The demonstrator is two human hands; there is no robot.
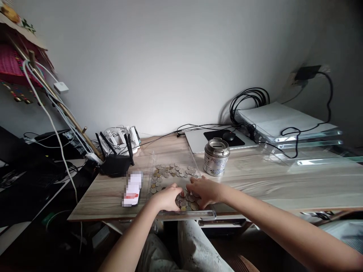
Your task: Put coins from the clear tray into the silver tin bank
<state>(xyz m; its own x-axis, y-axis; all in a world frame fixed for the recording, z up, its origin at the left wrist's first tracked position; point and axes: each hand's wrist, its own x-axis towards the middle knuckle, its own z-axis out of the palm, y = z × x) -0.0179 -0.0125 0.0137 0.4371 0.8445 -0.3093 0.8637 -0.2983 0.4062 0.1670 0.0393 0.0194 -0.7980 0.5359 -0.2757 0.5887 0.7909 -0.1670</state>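
Several coins [181,173] are spread over a clear plastic tray [170,158] on the wooden desk. Near the tray's front edge, my left hand [169,198] touches a denser group of coins from the left, its fingers curved and apart. My right hand [206,192] rests against the same group from the right, fingers spread over the coins. The pile [185,203] lies between both hands. A round metal tin [216,157] with a slotted lid stands upright to the right of the tray. Fingertips are partly hidden among the coins.
A phone [132,189] lies left of the tray, with a black router [115,164] behind it. Behind the tin are a silver laptop [195,139] and a black mouse [228,136]. Clear trays [306,141] and black cables occupy the back right. The desk's front edge is close to my legs.
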